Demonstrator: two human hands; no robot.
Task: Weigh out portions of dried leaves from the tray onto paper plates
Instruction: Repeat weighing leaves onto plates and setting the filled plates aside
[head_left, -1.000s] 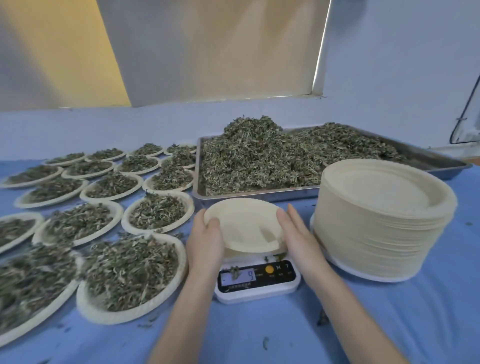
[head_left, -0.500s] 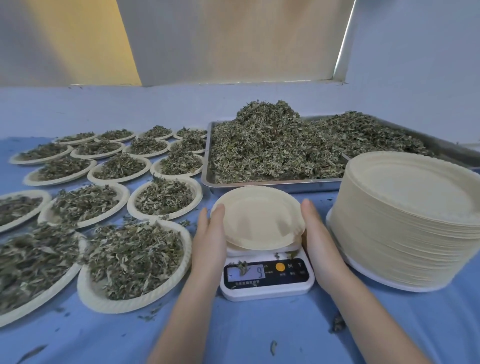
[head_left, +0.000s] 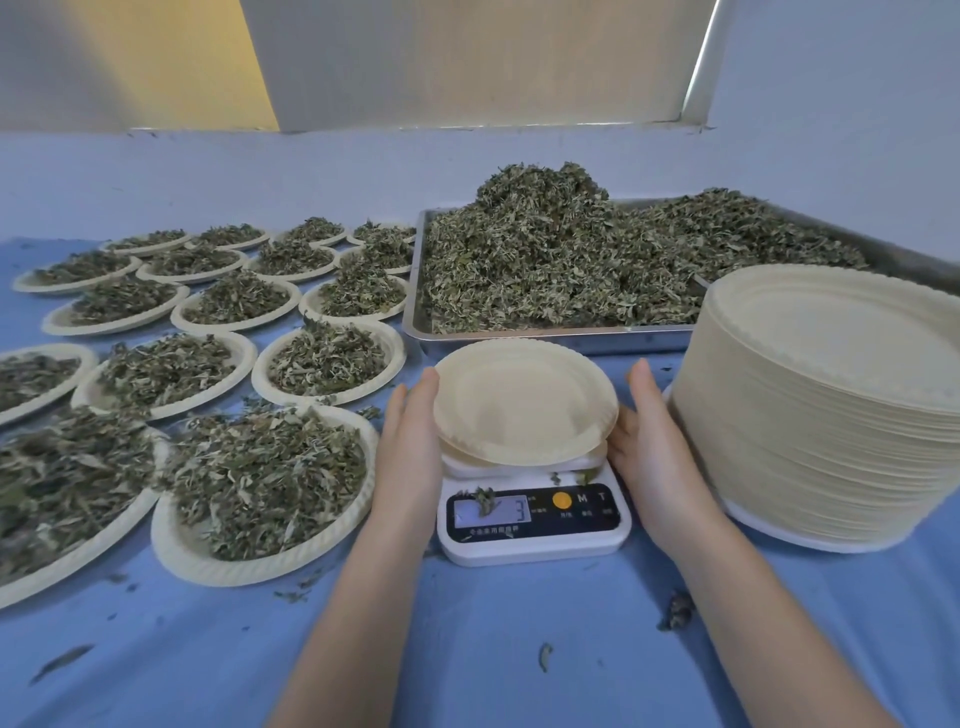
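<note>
Filled cream paper plates of dried leaves (head_left: 270, 483) at nine o'clock; straight-fingered left hand (head_left: 410, 441) and right hand (head_left: 652, 457), gripping nothing, flank the empty cream paper plate (head_left: 524, 400) on the white digital scale (head_left: 535, 519); next, probably leaves from the twelve-o'clock steel tray (head_left: 519, 335).

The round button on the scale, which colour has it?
Orange, on the scale's black panel; the round button shows clearly in the head view.

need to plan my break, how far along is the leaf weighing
Done: many round paper plates hold leaf portions. In hand: an empty cream paper plate sits on the white digital scale, left hand and right hand flanking it. Left: a heaped metal tray and tall plate stack.
</note>
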